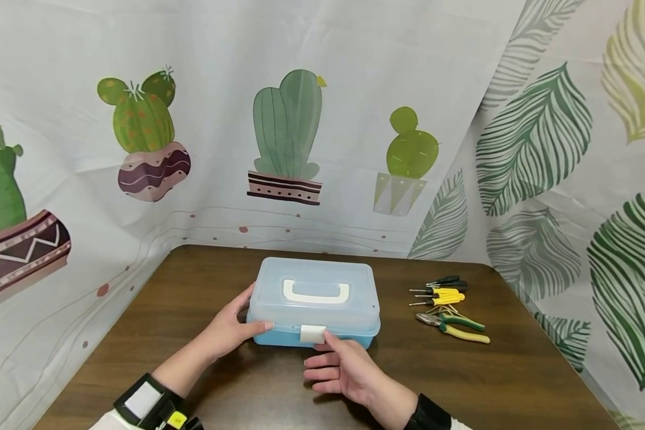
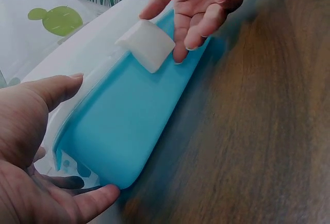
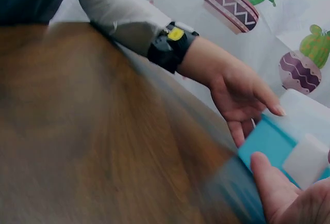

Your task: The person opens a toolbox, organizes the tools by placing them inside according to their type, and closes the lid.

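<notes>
A storage box (image 1: 314, 298) with a light blue base and a cloudy translucent lid sits on the table. The lid is down, with a white handle (image 1: 316, 291) lying across its top. My left hand (image 1: 231, 325) holds the box's left end, thumb at the front rim and fingers along the side. At the front, the thumb of my right hand (image 1: 349, 370) touches the right edge of the white latch (image 1: 313, 334). The other right fingers are loosely extended below it, fingertips close to the blue front wall (image 2: 129, 110) in the left wrist view.
Right of the box lie green-and-yellow pliers (image 1: 454, 327), several yellow-handled screwdrivers (image 1: 445, 295) and black-handled tools (image 1: 451, 282). The brown wooden table (image 1: 204, 275) meets a cactus-print cloth (image 1: 215, 149) at the back and a leaf-print cloth (image 1: 537, 251) on the right.
</notes>
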### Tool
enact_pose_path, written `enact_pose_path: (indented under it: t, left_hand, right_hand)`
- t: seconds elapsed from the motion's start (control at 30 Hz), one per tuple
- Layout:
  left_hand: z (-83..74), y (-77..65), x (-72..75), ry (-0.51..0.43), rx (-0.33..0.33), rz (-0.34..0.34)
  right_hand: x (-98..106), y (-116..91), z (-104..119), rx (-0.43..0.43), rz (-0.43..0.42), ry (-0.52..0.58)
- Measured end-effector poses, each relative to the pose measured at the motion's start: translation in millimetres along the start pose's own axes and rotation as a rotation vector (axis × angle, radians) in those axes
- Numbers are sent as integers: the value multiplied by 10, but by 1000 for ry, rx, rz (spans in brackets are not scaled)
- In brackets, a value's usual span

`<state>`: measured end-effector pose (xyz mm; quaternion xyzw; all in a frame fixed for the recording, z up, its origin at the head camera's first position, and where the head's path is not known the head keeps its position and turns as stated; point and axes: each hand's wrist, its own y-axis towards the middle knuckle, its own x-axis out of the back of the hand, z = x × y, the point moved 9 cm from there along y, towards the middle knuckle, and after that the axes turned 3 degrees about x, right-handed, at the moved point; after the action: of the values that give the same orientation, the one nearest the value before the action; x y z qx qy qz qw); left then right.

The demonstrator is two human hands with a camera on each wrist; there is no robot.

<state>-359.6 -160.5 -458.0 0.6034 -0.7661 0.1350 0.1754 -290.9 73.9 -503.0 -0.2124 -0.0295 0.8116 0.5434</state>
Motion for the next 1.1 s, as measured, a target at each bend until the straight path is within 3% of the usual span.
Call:
enact_pose_path:
  t: [0.3,0.73,1.1]
  left_hand:
    - [13,-10,12,3,-11,-2]
    - [22,-32,-5,-3,-7,4]
    - [-17,-30,0,21,-23,2]
  right_hand:
    - [-77,30,-63,6,-40,113]
    - [-104,34,-83,6,-15,118]
    - [-68,30,-103,18,-67,97]
